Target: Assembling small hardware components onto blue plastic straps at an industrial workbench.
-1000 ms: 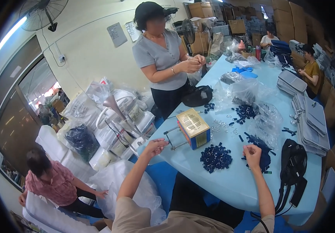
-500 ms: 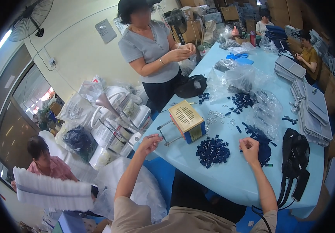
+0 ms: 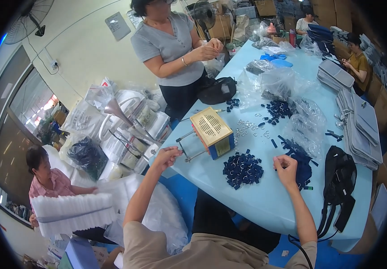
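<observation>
At the table's near left edge, my left hand (image 3: 168, 158) has its fingertips pinched together beside the crossbar of a small metal frame (image 3: 183, 150). Whatever lies in the pinch is too small to make out. The frame's two rods stick out of a box-shaped device (image 3: 212, 133) with a slotted beige top and a blue side. In front of that device lies a heap of short dark blue fabric loops (image 3: 243, 169) with metal rings. My right hand (image 3: 286, 169) is held with thumb and fingers closed, next to loose dark blue strips (image 3: 298, 162); its contents are hidden.
Loose metal rings (image 3: 246, 128) and more blue pieces (image 3: 277, 112) lie beyond the heap. Crumpled clear plastic bags (image 3: 305, 130), a black strapped bag (image 3: 339, 172) and stacked grey cases (image 3: 359, 130) line the right. A standing co-worker (image 3: 168, 49) faces the table; another (image 3: 52, 179) holds white foam sheeting.
My view has shifted slightly. Both hands keep about the same pose beside the device and the strips. The co-worker at lower left has turned and shifted the white sheeting to the right.
</observation>
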A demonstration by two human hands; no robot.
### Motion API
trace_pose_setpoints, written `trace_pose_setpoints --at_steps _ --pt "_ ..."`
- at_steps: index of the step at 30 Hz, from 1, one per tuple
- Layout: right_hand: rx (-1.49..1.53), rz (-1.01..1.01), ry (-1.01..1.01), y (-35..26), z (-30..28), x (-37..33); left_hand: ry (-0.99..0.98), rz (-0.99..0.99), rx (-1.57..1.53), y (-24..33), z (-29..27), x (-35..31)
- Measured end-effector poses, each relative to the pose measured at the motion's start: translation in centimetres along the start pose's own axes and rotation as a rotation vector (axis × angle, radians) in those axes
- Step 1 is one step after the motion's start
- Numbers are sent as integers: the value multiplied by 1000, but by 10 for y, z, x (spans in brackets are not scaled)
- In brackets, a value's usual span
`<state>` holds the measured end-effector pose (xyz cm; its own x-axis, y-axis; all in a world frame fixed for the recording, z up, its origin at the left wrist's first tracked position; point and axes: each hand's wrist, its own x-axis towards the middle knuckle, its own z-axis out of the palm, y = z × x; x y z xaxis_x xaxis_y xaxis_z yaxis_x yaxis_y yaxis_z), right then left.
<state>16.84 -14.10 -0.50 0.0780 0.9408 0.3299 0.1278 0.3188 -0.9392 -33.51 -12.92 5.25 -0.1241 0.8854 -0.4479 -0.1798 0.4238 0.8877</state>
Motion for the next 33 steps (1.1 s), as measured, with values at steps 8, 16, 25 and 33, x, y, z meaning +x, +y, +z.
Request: trace_pose_setpoints --at_steps 8,16,25,33 --pt "-35 -2 1 -6 1 -2 239 137 396 11 11 -27" --pt "48 -3 -46 -12 2 -11 -32 798 255 -6 158 -89" --pt "345 -65 -137 -45 -1 -7 -275 1091 432 -52 307 -55" --pt "292 -37 -13 -28 -7 0 -351 1073 376 -72 328 -28"
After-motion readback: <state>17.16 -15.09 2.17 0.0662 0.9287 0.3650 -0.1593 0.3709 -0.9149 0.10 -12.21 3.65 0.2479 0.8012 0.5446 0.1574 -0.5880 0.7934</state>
